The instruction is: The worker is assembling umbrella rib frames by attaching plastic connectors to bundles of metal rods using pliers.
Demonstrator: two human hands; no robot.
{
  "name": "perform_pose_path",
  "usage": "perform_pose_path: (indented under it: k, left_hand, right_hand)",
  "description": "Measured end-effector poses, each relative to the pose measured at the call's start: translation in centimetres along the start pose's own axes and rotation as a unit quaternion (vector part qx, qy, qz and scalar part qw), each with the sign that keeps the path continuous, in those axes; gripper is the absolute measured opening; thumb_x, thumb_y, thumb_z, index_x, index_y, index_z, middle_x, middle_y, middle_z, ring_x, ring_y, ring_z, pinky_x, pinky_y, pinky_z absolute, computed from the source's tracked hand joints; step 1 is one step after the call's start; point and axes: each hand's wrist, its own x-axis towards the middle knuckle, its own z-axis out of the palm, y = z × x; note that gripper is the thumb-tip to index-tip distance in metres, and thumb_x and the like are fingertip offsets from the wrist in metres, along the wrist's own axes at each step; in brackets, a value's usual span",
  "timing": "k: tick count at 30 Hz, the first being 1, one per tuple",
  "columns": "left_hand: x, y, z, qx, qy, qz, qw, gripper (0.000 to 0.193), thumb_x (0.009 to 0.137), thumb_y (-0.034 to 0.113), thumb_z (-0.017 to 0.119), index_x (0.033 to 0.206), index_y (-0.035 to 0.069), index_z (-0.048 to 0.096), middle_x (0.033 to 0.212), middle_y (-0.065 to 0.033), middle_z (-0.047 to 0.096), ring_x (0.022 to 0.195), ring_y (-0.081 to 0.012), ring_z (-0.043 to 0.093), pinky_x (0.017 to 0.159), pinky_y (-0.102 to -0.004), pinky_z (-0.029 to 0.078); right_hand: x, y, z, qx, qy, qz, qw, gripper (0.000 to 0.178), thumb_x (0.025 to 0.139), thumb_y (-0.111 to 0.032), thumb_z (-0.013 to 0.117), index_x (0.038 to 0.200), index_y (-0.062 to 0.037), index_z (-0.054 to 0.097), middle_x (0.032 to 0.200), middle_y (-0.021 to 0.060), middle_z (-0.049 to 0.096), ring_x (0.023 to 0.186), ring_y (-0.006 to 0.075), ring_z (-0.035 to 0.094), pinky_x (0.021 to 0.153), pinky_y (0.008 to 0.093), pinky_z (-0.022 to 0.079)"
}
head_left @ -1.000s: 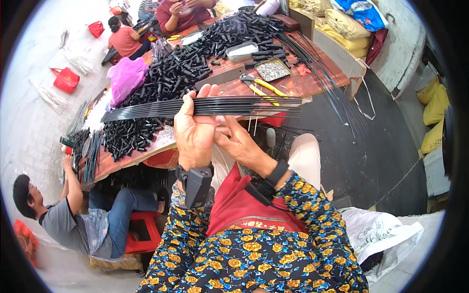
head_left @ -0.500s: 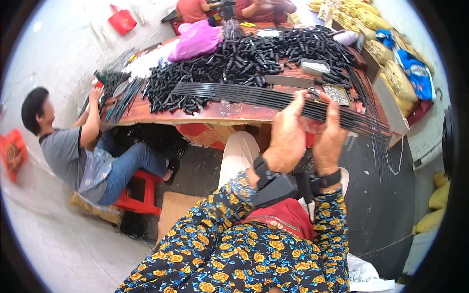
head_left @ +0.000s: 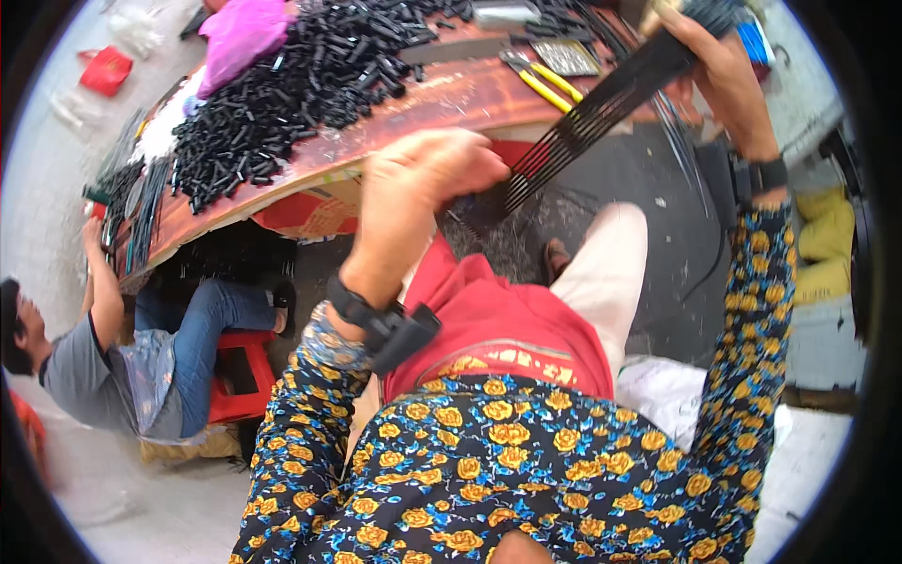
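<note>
A bundle of thin, straight black rods (head_left: 601, 113) slants across in front of me, lower end toward my lap and upper end at the far right. My right hand (head_left: 719, 70) is wrapped round its upper part, beyond the table's edge. My left hand (head_left: 423, 179) is closed with curled fingers beside the bundle's lower end. Motion smears those fingers, and a dark patch under them is too blurred to name. Behind the bundle, pliers with yellow handles (head_left: 545, 80) lie on the reddish wooden table (head_left: 451, 99).
A large heap of short black tubular parts (head_left: 282, 108) covers the table's left half, beside a pink plastic bag (head_left: 242, 42). A tray of small metal pieces (head_left: 566, 56) lies near the pliers. At the left, a person (head_left: 103, 367) sits on a red stool (head_left: 242, 376), hands on the table.
My hands have moved apart, the left leftward and down, the right up and rightward. The rods have swung from nearly level across the table to a steep slant. The view has shifted too.
</note>
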Motion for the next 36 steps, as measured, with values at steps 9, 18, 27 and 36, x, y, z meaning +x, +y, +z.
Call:
perform_pose_path:
  k: [9, 18, 27, 36]
  left_hand:
    - [1.4, -8.6, -4.1, 0.263, -0.080, -0.083, 0.958, 0.024, 0.082, 0.002, 0.066, 0.105, -0.001, 0.070, 0.098, -0.0090, 0.069, 0.091, -0.0176, 0.064, 0.083, -0.0282, 0.050]
    - [-2.1, -17.9, -2.3, 0.422, -0.197, -0.191, 0.864, 0.020, 0.071, 0.002, 0.067, 0.090, 0.002, 0.072, 0.084, -0.0192, 0.069, 0.080, -0.0295, 0.069, 0.070, -0.0367, 0.053]
    - [-4.4, -19.4, -2.0, 0.473, -0.207, -0.174, 0.839, 0.010, 0.072, 0.008, 0.067, 0.079, 0.004, 0.072, 0.078, -0.0136, 0.069, 0.075, -0.0290, 0.067, 0.069, -0.0375, 0.052]
    - [-5.3, -22.5, -3.9, 0.455, -0.218, -0.158, 0.849, 0.017, 0.072, 0.014, 0.064, 0.083, 0.019, 0.075, 0.080, -0.0099, 0.070, 0.079, -0.0300, 0.068, 0.072, -0.0403, 0.054]
  right_hand:
    - [1.0, -0.3, 4.3, 0.003, -0.218, 0.017, 0.976, 0.020, 0.092, -0.022, 0.064, 0.089, -0.0015, 0.066, 0.072, -0.0017, 0.059, 0.059, 0.0058, 0.055, 0.048, 0.0215, 0.043]
    - [4.8, 4.0, 5.9, 0.054, -0.251, -0.115, 0.960, 0.023, 0.090, -0.023, 0.067, 0.088, -0.0006, 0.066, 0.069, -0.0012, 0.059, 0.056, 0.0054, 0.054, 0.045, 0.0212, 0.043]
    - [5.3, 3.0, 8.6, 0.064, -0.300, 0.033, 0.951, 0.027, 0.089, -0.026, 0.068, 0.089, 0.0004, 0.064, 0.062, 0.0026, 0.060, 0.044, 0.0078, 0.053, 0.036, 0.0219, 0.040]
    - [5.6, 3.5, 10.1, 0.098, -0.362, 0.043, 0.926, 0.038, 0.089, -0.035, 0.067, 0.088, 0.0026, 0.061, 0.065, 0.0087, 0.063, 0.043, 0.0113, 0.058, 0.037, 0.0227, 0.047]
